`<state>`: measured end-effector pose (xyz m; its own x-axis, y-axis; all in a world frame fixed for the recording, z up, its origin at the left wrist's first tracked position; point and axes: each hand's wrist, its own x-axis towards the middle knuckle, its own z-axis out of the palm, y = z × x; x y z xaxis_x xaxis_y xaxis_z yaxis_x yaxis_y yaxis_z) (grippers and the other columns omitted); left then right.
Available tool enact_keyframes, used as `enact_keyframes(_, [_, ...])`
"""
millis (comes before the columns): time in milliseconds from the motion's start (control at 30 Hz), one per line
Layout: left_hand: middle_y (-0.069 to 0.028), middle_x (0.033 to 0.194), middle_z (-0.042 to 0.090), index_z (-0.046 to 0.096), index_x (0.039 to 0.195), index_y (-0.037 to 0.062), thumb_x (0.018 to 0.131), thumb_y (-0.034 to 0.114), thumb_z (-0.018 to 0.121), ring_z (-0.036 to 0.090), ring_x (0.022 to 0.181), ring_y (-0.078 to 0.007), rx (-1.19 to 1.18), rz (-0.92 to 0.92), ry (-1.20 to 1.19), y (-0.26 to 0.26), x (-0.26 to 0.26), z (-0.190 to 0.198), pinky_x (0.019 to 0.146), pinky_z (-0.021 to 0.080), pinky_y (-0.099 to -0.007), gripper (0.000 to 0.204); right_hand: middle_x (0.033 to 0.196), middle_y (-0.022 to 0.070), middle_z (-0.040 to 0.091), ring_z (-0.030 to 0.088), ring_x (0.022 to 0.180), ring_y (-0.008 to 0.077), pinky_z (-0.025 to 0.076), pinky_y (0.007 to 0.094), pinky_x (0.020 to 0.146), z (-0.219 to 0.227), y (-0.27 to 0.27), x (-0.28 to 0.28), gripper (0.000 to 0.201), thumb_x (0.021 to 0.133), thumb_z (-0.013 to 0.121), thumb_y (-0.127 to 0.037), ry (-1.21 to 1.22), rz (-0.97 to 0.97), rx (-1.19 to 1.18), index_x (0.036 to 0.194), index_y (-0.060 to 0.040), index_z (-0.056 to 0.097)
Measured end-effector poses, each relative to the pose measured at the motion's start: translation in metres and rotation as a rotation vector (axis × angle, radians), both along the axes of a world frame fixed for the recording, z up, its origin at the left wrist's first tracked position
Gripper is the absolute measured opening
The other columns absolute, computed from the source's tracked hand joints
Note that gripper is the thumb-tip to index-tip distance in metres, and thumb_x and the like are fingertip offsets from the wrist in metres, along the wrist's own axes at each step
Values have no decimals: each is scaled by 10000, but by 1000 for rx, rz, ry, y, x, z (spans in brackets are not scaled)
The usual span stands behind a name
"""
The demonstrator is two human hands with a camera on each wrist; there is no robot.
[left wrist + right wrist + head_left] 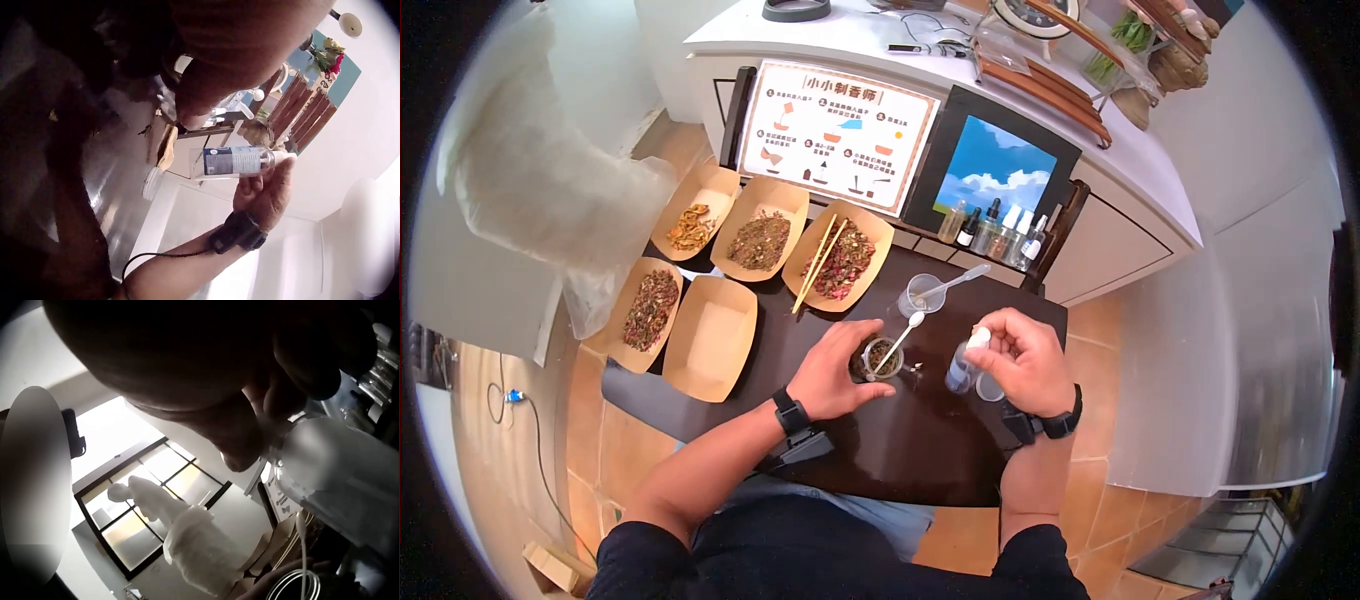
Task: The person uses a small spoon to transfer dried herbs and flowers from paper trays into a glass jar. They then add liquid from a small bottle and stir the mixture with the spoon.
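In the head view my left hand [835, 365] curls its thumb and fingers around a small glass jar [884, 373] of dark dried plant bits. A white spoon [915, 321] leans out of that jar toward the far side. My right hand [1030, 365] holds a clear bottle [958, 374] by its white top, above the table to the right of the jar. The left wrist view shows the bottle's blue label [232, 160] and the right hand [269, 199] pinching its top. The right wrist view has the bottle [344, 481] blurred and close up.
Behind the jar stands a plastic cup [922, 296] with a pipette [960, 282]. A round clear lid [990, 388] lies by the right hand. Paper trays hold dried petals and herbs, with chopsticks [820, 262] across one tray [876, 232]. Several bottles [990, 236] stand before a picture [1000, 170].
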<state>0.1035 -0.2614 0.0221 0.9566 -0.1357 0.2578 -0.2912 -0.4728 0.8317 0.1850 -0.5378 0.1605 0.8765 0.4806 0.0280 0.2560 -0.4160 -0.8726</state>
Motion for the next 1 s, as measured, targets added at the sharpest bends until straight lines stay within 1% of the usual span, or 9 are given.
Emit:
enact_keyframes(167, [-173, 1404, 665, 561, 1490, 67, 667, 331, 1034, 640, 1299, -377, 7, 43, -42, 0, -3, 1, 1099, 532, -460, 986, 768, -38, 610, 522, 653, 28, 427, 225, 589, 16, 2, -18, 258, 921, 883, -154, 27, 163, -11, 1067, -15, 723])
enact_keyframes(500, [-250, 1462, 574, 552, 1384, -17, 907, 353, 810, 525, 1376, -462, 62, 183, -397, 6, -64, 36, 1179, 399, -572, 657, 812, 24, 705, 610, 675, 67, 483, 260, 600, 17, 21, -36, 257, 947, 860, -165, 65, 303, -41, 1095, -22, 707])
enact_keyframes(533, [-238, 1443, 585, 575, 1381, 2, 826, 270, 903, 572, 1321, -449, -7, 100, -401, 2, -67, 48, 1116, 461, -541, 697, 817, 40, 712, 627, 677, 82, 497, 269, 607, 14, 25, -41, 255, 948, 856, -159, 67, 333, -9, 1103, -22, 707])
enact_keyframes(600, [-234, 1376, 637, 577, 1396, 3, 838, 274, 918, 642, 1232, -430, -182, -33, -275, -16, -75, 64, 1056, 517, -509, 708, 844, 60, 719, 654, 687, 101, 515, 284, 615, 20, 38, -51, 224, 956, 838, -142, 47, 376, 69, 1098, -20, 714])
enact_keyframes(667, [-154, 1090, 708, 590, 1406, 21, 904, 231, 874, 735, 917, -359, -97, -80, -46, -28, -80, 80, 800, 596, -444, 613, 847, 57, 723, 668, 681, 101, 524, 293, 602, 20, 45, -58, 209, 956, 834, -131, 31, 414, 83, 1088, -20, 717])
enact_keyframes(733, [-132, 1029, 700, 601, 1392, 26, 916, 219, 862, 736, 844, -335, -16, -32, -161, -30, -80, 76, 714, 589, -437, 576, 825, 84, 740, 714, 655, 155, 543, 319, 586, 20, 52, -68, 197, 940, 847, -138, 5, 368, 78, 1046, -18, 732])
enact_keyframes(833, [-138, 1034, 716, 619, 1362, 27, 914, 231, 866, 742, 838, -338, 99, -5, -165, -29, -83, 71, 704, 596, -435, 550, 761, 134, 737, 732, 627, 302, 557, 371, 565, 9, 55, -71, 169, 921, 853, -148, -151, 333, 40, 941, -23, 742])
enact_keyframes(967, [-168, 1082, 747, 642, 1309, 44, 875, 227, 891, 757, 914, -384, 42, 6, -90, -30, -89, 70, 754, 608, -454, 532, 881, 144, 748, 754, 773, 324, 583, 392, 670, 8, 52, -69, 106, 916, 814, -78, -103, 368, -30, 934, -25, 723])
enact_keyframes(1000, [-171, 1070, 745, 649, 1291, 46, 878, 233, 886, 757, 918, -385, -4, 19, 15, -28, -90, 72, 759, 609, -454, 511, 964, 150, 738, 739, 862, 343, 582, 407, 742, 4, 52, -63, 102, 908, 792, -51, -220, 457, 43, 970, -25, 716])
